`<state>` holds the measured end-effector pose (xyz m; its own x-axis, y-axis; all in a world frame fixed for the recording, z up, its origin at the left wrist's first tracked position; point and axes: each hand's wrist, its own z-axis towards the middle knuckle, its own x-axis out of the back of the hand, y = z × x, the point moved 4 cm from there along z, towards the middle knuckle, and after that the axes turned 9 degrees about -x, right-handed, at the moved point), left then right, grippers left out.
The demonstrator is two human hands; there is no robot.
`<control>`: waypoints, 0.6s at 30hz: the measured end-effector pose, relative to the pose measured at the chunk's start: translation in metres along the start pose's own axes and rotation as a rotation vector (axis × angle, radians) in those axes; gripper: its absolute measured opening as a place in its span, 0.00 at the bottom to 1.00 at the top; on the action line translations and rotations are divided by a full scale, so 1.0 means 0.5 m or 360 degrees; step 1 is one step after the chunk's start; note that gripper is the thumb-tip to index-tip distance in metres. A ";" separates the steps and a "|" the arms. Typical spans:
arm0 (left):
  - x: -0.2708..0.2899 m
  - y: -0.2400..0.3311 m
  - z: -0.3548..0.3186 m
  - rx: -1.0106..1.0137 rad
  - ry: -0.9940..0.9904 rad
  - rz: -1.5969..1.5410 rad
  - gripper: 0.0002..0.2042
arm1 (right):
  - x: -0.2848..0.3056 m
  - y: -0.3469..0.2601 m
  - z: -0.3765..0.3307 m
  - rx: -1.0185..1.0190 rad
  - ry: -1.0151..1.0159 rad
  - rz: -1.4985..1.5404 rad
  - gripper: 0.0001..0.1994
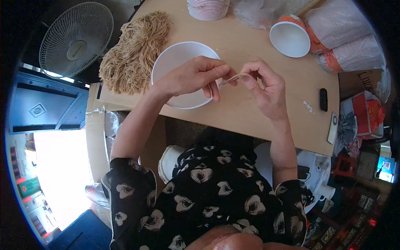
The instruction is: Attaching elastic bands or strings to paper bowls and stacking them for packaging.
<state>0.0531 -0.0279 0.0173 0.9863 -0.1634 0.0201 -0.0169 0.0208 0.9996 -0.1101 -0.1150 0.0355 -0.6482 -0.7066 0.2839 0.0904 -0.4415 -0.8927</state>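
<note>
Apparently a fingertip-sorting step: just right of the white bowl (173,62), above the table (250,121), the right hand (268,89) pinches a thin tan strand (234,78); the left hand (193,77) meets it, grip unclear. Next calls for light, steady fingers.

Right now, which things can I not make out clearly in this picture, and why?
All in the head view:
Tan strand: too fine to count its pieces; fingers of the left hand and right hand cover parts of it.
White bowl: the left hand hides some of its inside.
Striped stack: cut off by the upper edge.
Bright patch at lower left: glare washes out any detail.
</note>
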 end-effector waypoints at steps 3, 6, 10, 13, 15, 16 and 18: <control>-0.006 0.004 0.006 0.0039 -0.0127 -0.0014 0.16 | -0.006 -0.004 0.006 0.0006 -0.0066 0.0011 0.05; -0.002 -0.002 0.007 0.0026 -0.0126 -0.0041 0.15 | 0.005 0.002 0.011 -0.0004 -0.0089 -0.0040 0.07; 0.007 -0.017 0.003 -0.0080 -0.0173 -0.0055 0.12 | 0.011 0.006 0.005 -0.0199 -0.0030 -0.0028 0.08; 0.008 -0.018 0.003 -0.0103 -0.0129 -0.0122 0.10 | 0.012 0.022 0.002 -0.0422 0.0017 0.0131 0.07; 0.012 -0.016 0.003 -0.0143 -0.0035 -0.0106 0.08 | 0.009 0.027 0.003 -0.0487 0.0029 0.0177 0.07; 0.011 -0.018 0.003 -0.0143 -0.0044 -0.0102 0.08 | 0.006 0.031 0.004 -0.0551 0.0032 0.0225 0.07; 0.013 -0.021 0.004 -0.0201 0.0017 -0.0035 0.07 | 0.000 0.044 0.008 -0.0608 0.0032 0.0284 0.06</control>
<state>0.0594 -0.0309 0.0067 0.9880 -0.1546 -0.0024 0.0245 0.1412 0.9897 -0.1051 -0.1266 0.0173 -0.6626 -0.7410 0.1093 -0.0817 -0.0736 -0.9939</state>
